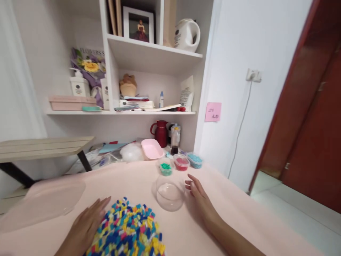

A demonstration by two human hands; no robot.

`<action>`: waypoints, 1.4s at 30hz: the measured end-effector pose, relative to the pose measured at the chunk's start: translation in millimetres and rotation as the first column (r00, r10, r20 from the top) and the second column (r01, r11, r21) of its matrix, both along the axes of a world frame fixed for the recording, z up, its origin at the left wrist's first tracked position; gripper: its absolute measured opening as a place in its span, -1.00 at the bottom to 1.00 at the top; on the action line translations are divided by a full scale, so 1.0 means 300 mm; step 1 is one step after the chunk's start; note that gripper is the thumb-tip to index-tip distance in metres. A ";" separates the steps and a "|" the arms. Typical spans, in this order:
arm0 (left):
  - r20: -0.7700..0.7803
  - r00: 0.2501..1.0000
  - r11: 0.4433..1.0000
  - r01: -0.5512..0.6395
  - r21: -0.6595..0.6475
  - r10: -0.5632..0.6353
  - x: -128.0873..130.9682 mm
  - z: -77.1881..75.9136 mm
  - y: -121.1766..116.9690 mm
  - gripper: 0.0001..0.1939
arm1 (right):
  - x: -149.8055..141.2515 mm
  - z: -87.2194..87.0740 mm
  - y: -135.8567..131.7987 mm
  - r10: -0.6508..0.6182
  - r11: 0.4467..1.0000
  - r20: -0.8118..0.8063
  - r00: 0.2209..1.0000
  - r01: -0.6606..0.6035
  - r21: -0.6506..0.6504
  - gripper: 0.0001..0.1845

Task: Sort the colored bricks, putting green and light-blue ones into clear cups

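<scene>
A heap of small coloured bricks, blue, teal, yellow, white and pink, lies on the pink tablecloth. Against its left edge rests my left hand, fingers stretched out flat and holding nothing. A clear round bowl stands beyond the heap, slightly right. My right hand is just right of that bowl, fingers apart with nothing in them; a small gap seems to separate them. Behind the bowl are small tubs: one of green pieces, one of red pieces and one of light blue pieces.
A large clear lid or tray lies at the table's left. Towards the back are a pink basin, a dark red jug and a bottle with dark liquid. A wooden bench stands left, below white shelves.
</scene>
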State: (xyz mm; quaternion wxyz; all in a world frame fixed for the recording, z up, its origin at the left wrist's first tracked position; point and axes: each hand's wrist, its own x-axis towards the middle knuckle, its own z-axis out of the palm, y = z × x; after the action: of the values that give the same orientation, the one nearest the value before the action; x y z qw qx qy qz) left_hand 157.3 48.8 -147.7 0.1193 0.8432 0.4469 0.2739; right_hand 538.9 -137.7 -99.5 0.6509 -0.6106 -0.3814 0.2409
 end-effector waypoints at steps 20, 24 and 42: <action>-0.174 0.978 0.990 0.100 -0.101 -0.116 0.020 0.101 -0.094 -0.43 | 0.028 -0.035 -0.023 0.150 0.986 0.159 0.976 -0.137 -0.090 -0.35; -0.100 0.977 0.963 0.165 -0.213 -0.189 0.030 0.137 -0.117 -0.38 | 0.031 -0.038 -0.026 0.172 0.982 0.198 0.965 -0.152 -0.111 -0.34; -0.139 0.970 0.958 0.161 -0.239 -0.198 0.066 0.193 -0.212 -0.36 | 0.132 -0.167 0.038 0.196 0.979 0.293 0.936 -0.171 -0.110 -0.22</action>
State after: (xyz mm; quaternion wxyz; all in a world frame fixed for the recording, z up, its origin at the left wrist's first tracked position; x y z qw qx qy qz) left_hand 177.1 -14.8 -89.8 0.2021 0.8809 0.4045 0.1399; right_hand 578.5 -126.4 -149.6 0.5337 -0.6284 -0.5215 0.2198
